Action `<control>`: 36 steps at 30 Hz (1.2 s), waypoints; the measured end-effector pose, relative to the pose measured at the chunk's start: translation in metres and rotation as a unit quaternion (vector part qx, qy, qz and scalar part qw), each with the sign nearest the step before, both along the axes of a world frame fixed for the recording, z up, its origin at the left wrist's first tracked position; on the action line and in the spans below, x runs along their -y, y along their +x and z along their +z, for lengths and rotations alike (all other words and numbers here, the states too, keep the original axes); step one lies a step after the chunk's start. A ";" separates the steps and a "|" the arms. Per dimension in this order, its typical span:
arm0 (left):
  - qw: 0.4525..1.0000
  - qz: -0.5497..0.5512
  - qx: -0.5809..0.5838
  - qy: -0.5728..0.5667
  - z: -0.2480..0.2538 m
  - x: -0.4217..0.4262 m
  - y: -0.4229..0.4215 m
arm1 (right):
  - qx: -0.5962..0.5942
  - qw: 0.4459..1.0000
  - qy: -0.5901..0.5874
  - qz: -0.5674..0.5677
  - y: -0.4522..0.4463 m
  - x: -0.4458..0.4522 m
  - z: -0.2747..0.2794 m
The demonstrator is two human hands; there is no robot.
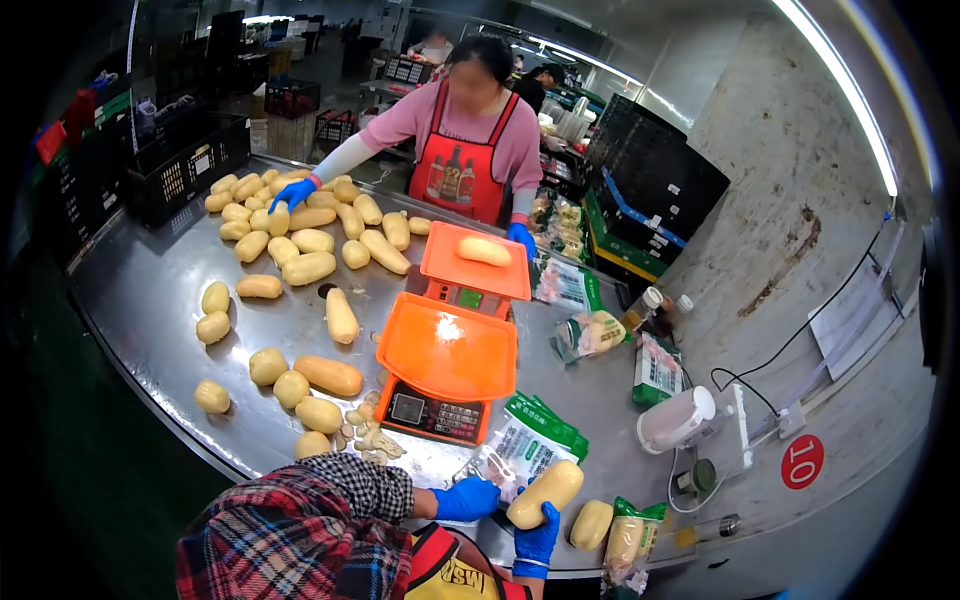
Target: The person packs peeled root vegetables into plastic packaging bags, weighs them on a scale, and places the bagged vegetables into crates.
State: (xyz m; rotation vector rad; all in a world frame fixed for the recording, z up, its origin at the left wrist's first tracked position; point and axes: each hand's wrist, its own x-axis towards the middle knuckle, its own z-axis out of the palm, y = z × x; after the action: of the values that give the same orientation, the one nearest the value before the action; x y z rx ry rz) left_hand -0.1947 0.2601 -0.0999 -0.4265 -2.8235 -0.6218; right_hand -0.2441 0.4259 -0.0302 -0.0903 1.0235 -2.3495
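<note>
1. In the head view, our right hand (pixel 537 540), gloved in blue, has its fingers clamped around a pale root piece (pixel 545 494), held up over the near edge of the desk (pixel 160 300).
2. Our left hand (pixel 468 498), also in blue, is at the lower end of the green-and-white bags (pixel 540 430); we cannot tell whether its fingers are closed on them. Their print is too small for us to read.
3. We can read "10" on the red wall sign (pixel 802 461) and "MS" at the start of the lettering on our yellow bib (pixel 458 580).
4. The near scale (pixel 433 412) carries an orange pan (pixel 447 345); the far orange tray (pixel 450 262) holds one root.
5. To our right, a filled bag (pixel 626 545) holds pale roots, beside a loose root (pixel 591 525).
6. Across from us, a coworker (pixel 478 130) reaches into the root pile (pixel 310 240), near a black crate (pixel 190 170).
</note>
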 end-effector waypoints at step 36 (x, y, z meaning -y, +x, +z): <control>0.975 0.064 -0.046 0.210 0.114 -0.014 -0.010 | -0.006 0.986 0.166 0.022 0.074 -0.052 0.020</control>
State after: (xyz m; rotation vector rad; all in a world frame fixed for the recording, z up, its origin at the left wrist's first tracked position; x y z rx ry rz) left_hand -0.2047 0.2743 0.0142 -0.1855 -2.5116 -1.1049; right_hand -0.1701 0.4780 -0.0098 0.0006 1.3881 -2.1089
